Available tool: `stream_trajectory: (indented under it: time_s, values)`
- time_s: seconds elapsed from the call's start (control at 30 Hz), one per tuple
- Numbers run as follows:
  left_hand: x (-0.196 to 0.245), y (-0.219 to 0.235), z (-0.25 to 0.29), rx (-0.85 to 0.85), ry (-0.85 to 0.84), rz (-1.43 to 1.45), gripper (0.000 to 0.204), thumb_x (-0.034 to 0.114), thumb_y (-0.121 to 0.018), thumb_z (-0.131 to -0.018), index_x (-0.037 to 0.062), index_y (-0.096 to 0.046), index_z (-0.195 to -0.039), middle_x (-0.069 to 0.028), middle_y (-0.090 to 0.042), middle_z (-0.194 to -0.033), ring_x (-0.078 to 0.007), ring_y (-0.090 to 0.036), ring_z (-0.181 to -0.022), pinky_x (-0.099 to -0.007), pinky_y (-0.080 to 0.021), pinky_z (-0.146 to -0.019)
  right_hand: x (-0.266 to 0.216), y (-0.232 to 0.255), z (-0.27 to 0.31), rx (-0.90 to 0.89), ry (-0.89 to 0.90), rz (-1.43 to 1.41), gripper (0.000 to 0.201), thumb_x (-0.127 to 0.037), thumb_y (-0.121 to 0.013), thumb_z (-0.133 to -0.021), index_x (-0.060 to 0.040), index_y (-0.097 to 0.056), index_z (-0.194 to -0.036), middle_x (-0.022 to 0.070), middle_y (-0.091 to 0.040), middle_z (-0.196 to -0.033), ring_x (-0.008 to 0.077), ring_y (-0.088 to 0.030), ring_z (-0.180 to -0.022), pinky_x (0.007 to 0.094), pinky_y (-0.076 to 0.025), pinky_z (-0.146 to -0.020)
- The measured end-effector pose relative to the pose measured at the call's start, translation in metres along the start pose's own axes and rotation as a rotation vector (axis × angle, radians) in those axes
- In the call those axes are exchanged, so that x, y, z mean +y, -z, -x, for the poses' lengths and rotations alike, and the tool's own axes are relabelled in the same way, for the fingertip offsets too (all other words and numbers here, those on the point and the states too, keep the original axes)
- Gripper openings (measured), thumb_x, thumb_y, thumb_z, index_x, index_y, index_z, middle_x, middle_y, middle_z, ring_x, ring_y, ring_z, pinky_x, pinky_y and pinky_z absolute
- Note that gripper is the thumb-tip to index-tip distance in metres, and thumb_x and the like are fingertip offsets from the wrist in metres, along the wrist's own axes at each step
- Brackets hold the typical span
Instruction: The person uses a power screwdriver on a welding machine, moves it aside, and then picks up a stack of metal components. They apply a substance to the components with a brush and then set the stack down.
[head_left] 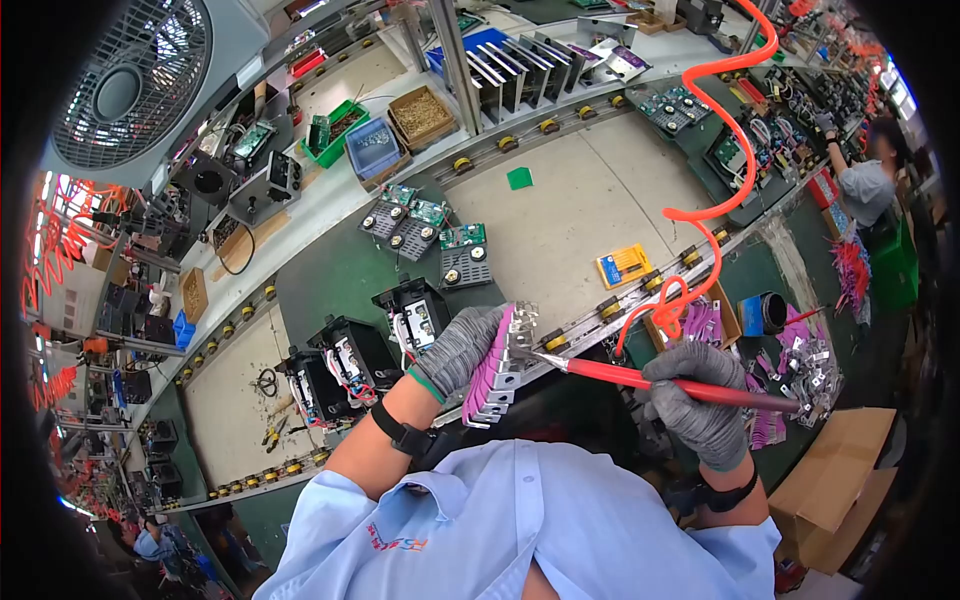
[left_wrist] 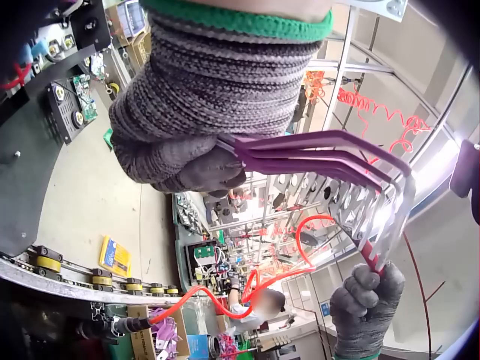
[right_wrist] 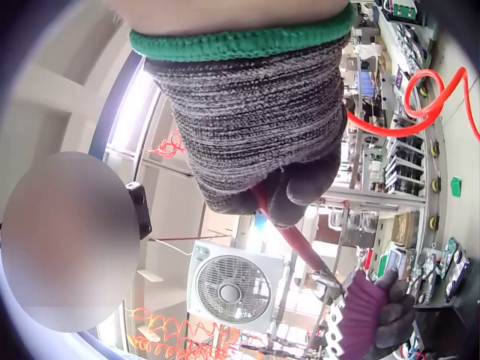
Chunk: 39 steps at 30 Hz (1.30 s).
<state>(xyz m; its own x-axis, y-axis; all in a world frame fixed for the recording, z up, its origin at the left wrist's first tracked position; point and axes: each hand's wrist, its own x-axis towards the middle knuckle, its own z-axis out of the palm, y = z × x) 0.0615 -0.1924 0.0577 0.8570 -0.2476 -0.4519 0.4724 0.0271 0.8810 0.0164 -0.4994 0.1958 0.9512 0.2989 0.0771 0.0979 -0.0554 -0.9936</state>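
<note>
My left hand (head_left: 462, 345), in a grey knit glove, grips a stack of purple-sleeved bent metal strips (head_left: 490, 380) side by side. Their bare silver ends (left_wrist: 386, 206) fan out away from the palm in the left wrist view. My right hand (head_left: 700, 400), gloved alike, holds a long red-handled tool (head_left: 610, 373) with fingers curled round the handle. The tool's metal tip (head_left: 548, 358) points left and overlaps the strips' bare ends. Seen from the right wrist, the tool's red shaft (right_wrist: 296, 241) runs down from the fingers towards the strips; its exact kind is hard to tell.
Black housings with wires (head_left: 345, 360) and circuit-board modules (head_left: 465, 260) sit on a green board at left. More purple strips (head_left: 800, 370) lie in a pile at right, near a dark can (head_left: 772, 312). A coiled orange hose (head_left: 740, 130) hangs over the bench; a yellow packet (head_left: 624, 266) lies beyond the roller rail.
</note>
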Motion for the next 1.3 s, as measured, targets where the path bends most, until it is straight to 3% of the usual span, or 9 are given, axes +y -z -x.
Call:
stream_trajectory:
  time_s: [0.03,0.07,0.27,0.5,0.6,0.77,0.83,1.23,1.3]
  values:
    - [0.002,0.000,0.001,-0.051,-0.061,-0.143,0.038,0.036,-0.054,-0.106,0.0049,-0.071,-0.119,-0.0013,-0.071,-0.089,-0.0108,-0.065,-0.074,-0.0290,-0.057,-0.070,-0.001,0.002,-0.001,-0.002,-0.001,-0.002,0.010,0.001,-0.067,-0.085,0.0000,-0.066,-0.095,0.0083,-0.071,-0.078,0.0132,-0.069,-0.065,0.0273,-0.058,-0.060]
    - [0.005,-0.003,0.002,-0.030,0.089,0.007,0.043,0.044,-0.054,-0.105,0.0068,-0.072,-0.117,-0.0010,-0.071,-0.091,-0.0102,-0.065,-0.076,-0.0272,-0.056,-0.073,-0.004,0.004,-0.002,0.011,-0.054,-0.059,0.009,0.001,-0.067,-0.086,0.0004,-0.066,-0.095,0.0093,-0.071,-0.078,0.0133,-0.069,-0.065,0.0272,-0.058,-0.060]
    - [0.029,-0.017,0.017,0.012,0.204,0.223,0.057,0.058,-0.054,-0.101,0.0062,-0.072,-0.115,-0.0017,-0.072,-0.095,-0.0109,-0.067,-0.083,-0.0275,-0.056,-0.076,0.002,0.007,-0.009,0.040,-0.202,-0.163,0.010,-0.002,-0.064,-0.088,0.0028,-0.065,-0.096,0.0110,-0.069,-0.079,0.0144,-0.069,-0.065,0.0272,-0.058,-0.059]
    - [0.025,-0.010,0.011,0.006,0.174,0.274,0.059,0.060,-0.056,-0.099,0.0057,-0.072,-0.114,-0.0028,-0.072,-0.095,-0.0111,-0.068,-0.084,-0.0267,-0.056,-0.076,0.015,0.017,0.002,0.081,-0.230,-0.233,0.011,-0.004,-0.065,-0.087,0.0032,-0.065,-0.095,0.0115,-0.069,-0.084,0.0166,-0.071,-0.068,0.0264,-0.059,-0.058]
    - [0.037,-0.011,0.012,0.044,0.265,0.202,0.058,0.059,-0.056,-0.099,0.0056,-0.074,-0.112,-0.0037,-0.073,-0.095,-0.0121,-0.068,-0.084,-0.0277,-0.056,-0.078,0.010,0.010,0.000,0.147,-0.221,-0.269,0.011,-0.004,-0.066,-0.087,0.0035,-0.064,-0.095,0.0120,-0.069,-0.085,0.0168,-0.071,-0.069,0.0258,-0.059,-0.056]
    - [0.028,-0.011,-0.002,0.076,0.142,0.129,0.059,0.059,-0.058,-0.098,0.0032,-0.075,-0.109,-0.0029,-0.073,-0.094,-0.0096,-0.066,-0.080,-0.0264,-0.054,-0.074,0.004,0.008,-0.006,0.134,-0.264,-0.250,0.012,-0.005,-0.066,-0.088,0.0038,-0.065,-0.095,0.0122,-0.068,-0.086,0.0168,-0.071,-0.070,0.0254,-0.058,-0.055]
    - [0.019,-0.002,-0.007,0.072,0.151,0.065,0.061,0.059,-0.058,-0.098,0.0021,-0.075,-0.111,-0.0041,-0.073,-0.095,-0.0099,-0.066,-0.082,-0.0269,-0.055,-0.076,0.010,0.012,-0.004,0.203,-0.260,-0.236,0.013,-0.006,-0.067,-0.088,0.0035,-0.064,-0.096,0.0123,-0.068,-0.086,0.0167,-0.071,-0.070,0.0253,-0.058,-0.055]
    - [0.023,-0.002,0.001,0.108,0.133,-0.053,0.062,0.060,-0.058,-0.098,0.0003,-0.074,-0.108,-0.0047,-0.072,-0.093,-0.0108,-0.065,-0.082,-0.0285,-0.053,-0.080,0.007,0.001,0.001,0.170,-0.225,-0.269,0.010,-0.004,-0.066,-0.089,0.0022,-0.063,-0.097,0.0138,-0.068,-0.087,0.0168,-0.071,-0.070,0.0256,-0.056,-0.054]
    - [0.035,-0.008,0.006,0.100,0.130,0.033,0.063,0.061,-0.058,-0.097,0.0004,-0.074,-0.106,-0.0047,-0.072,-0.087,-0.0095,-0.063,-0.077,-0.0282,-0.053,-0.074,0.008,0.001,-0.002,0.110,-0.235,-0.232,0.011,-0.005,-0.066,-0.089,0.0024,-0.063,-0.096,0.0134,-0.069,-0.086,0.0168,-0.071,-0.070,0.0255,-0.056,-0.054]
